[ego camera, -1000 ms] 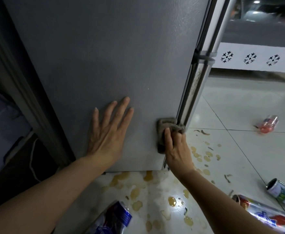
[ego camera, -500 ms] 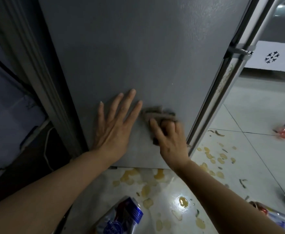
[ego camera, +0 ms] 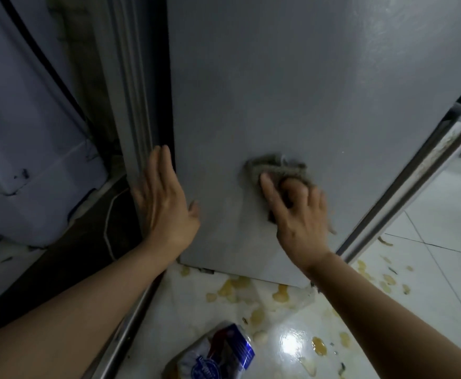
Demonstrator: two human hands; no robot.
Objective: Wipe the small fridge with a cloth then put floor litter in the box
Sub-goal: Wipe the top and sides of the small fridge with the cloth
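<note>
Both hands on the grey metal fridge side point(ego camera: 292, 91): right hand point(ego camera: 299, 214) fingers curled, holding a crumpled grey-brown cloth point(ego camera: 274, 170); left hand point(ego camera: 163, 203) flat, fingers straight, at its left edge.

Right hand point(ego camera: 299, 214) presses cloth point(ego camera: 273, 168) on fridge point(ego camera: 292, 91) side; left hand point(ego camera: 163, 203) flat at fridge edge.

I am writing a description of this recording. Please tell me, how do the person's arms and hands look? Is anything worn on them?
Both forearms are bare as far as the frame shows: no sleeves in view. The left hand and the right hand wear no gloves, and no watch, bracelet or ring is visible. Fingernails look short and unpainted.
</note>
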